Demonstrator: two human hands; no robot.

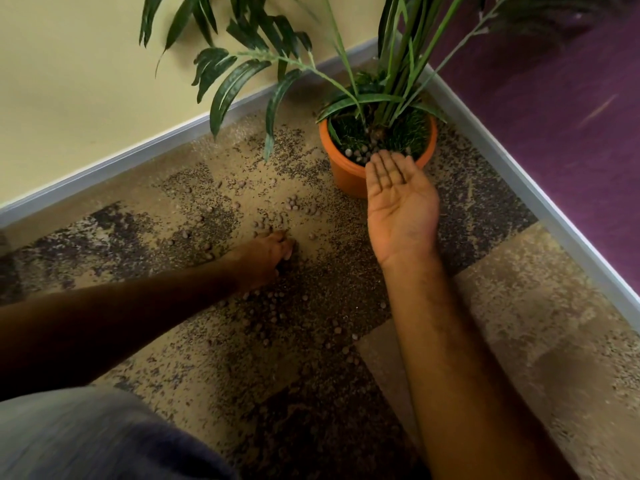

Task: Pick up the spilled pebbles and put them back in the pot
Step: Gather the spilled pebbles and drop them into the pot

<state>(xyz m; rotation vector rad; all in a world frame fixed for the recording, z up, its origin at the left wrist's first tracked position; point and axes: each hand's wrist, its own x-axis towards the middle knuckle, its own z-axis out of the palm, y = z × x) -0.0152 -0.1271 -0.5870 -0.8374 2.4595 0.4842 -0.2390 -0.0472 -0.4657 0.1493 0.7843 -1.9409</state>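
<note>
Small round brown pebbles point(273, 221) lie scattered over the patterned carpet in the middle of the view, with more of them nearer me point(277, 306). An orange pot point(341, 171) with a green plant stands in the corner; several pebbles point(360, 154) rest inside its near rim. My right hand point(398, 199) is palm up and flat, its fingertips over the pot's near rim, nothing in the palm. My left hand point(266, 252) is down on the carpet among the pebbles with its fingers curled; what they hold is hidden.
A yellow wall point(86, 81) runs along the left and a purple wall point(554, 98) along the right, both with a grey skirting strip point(519, 174). Long plant leaves point(242, 77) hang over the carpet left of the pot. My knee in grey fabric point(86, 438) fills the bottom left.
</note>
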